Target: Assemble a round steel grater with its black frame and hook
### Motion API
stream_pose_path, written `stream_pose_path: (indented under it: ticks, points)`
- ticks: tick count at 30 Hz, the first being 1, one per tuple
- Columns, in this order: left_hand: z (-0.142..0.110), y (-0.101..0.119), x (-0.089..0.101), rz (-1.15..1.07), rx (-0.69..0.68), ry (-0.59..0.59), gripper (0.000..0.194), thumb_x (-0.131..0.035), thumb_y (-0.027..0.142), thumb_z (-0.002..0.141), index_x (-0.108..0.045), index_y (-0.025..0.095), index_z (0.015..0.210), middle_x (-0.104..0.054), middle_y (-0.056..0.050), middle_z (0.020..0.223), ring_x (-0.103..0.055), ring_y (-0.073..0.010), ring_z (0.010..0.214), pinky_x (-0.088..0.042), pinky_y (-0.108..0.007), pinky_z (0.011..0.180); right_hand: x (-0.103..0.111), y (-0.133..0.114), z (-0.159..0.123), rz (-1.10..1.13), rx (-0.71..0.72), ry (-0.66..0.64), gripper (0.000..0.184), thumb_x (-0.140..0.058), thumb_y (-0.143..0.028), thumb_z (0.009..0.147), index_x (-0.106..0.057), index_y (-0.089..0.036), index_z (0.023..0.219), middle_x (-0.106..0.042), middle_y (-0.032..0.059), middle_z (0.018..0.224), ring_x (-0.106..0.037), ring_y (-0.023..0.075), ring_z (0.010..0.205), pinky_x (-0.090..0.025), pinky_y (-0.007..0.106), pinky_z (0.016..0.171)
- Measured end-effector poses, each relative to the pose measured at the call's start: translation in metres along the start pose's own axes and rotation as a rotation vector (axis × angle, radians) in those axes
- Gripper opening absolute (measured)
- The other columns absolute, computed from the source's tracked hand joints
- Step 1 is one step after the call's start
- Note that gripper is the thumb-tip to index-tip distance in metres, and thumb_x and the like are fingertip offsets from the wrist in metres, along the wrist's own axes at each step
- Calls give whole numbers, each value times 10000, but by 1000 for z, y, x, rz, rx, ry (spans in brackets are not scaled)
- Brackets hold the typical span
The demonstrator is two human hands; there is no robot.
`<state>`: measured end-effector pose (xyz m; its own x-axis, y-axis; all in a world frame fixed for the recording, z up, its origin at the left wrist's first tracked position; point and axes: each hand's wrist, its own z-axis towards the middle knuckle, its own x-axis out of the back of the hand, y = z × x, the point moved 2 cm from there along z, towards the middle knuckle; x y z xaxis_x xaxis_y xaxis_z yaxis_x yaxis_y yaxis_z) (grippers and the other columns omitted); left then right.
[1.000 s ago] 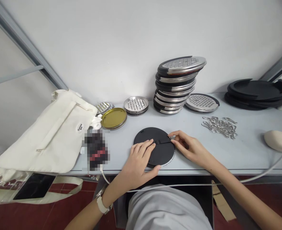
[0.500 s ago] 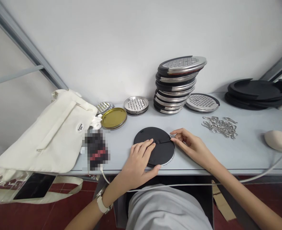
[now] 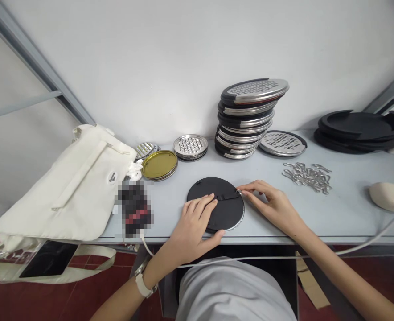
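the worktop [image 3: 170, 205] is pale grey-blue and runs along a white wall [image 3: 183, 67], with a grey metal strut [image 3: 33, 58] slanting down at the left. below its front edge is a dark red tile floor [image 3: 83, 298], with a cardboard scrap [image 3: 312, 285] lying on it at the right.

a black disc [image 3: 228, 214] lies flat near the front edge, between the two hands. the left hand [image 3: 195, 227] rests on it, spread wide and not gripping. the right hand [image 3: 273, 207] makes a narrow pinch at the end of a black strap [image 3: 225, 196], its fingertips on a small metal clip [image 3: 239, 192] at the disc's rim.

behind the disc stand a tall, leaning stack of graters [image 3: 245, 118], a lone grater [image 3: 282, 143], a short stack [image 3: 190, 147] and a gold lid [image 3: 159, 165]. metal hooks [image 3: 307, 177] lie in a heap to the right, beyond them black rings [image 3: 360, 127] and a cream object [image 3: 389, 196]. a canvas tote [image 3: 76, 187] lies at the left, beside a pixelated object [image 3: 135, 207]. a white cable [image 3: 250, 257] crosses in front of the person's lap.
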<state>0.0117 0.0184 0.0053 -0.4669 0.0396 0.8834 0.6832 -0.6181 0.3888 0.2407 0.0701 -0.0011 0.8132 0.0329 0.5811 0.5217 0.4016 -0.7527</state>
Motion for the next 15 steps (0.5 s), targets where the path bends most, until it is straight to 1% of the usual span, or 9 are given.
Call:
stream_pose_path:
  ticks: [5,9,11,15]
  points:
    - [0,0,0,2,7,-20,554,-533,376,911,-350,195,1402,-356,-110,1476,-339,-267,1324,-267,-450,1087,1,1,1,-10,13,32,189,-547,-380,915,-688,-255,894,-704,51,954,-611,245,934,-463,402,857]
    - [0,0,1,10,12,-27,565,-546,376,905,-349,189,1400,-349,-103,1482,-332,-259,1325,-261,-437,1091,1,1,1,-2,-3,25,218,-536,-400,920,-697,-255,950,-703,61,930,-612,244,904,-477,391,812]
    - [0,0,1,8,14,-31,565,-547,377,905,-349,189,1400,-347,-103,1482,-333,-258,1324,-262,-435,1092,1,0,1,4,-8,18,232,-534,-401,922,-706,-257,976,-703,62,951,-616,237,905,-482,373,794]
    - [1,0,1,7,10,-30,554,-540,376,908,-354,187,1395,-350,-106,1480,-333,-259,1324,-260,-436,1092,1,0,1,-3,-29,4,262,-519,-407,927,-728,-261,985,-707,58,1000,-630,206,828,-476,320,664]
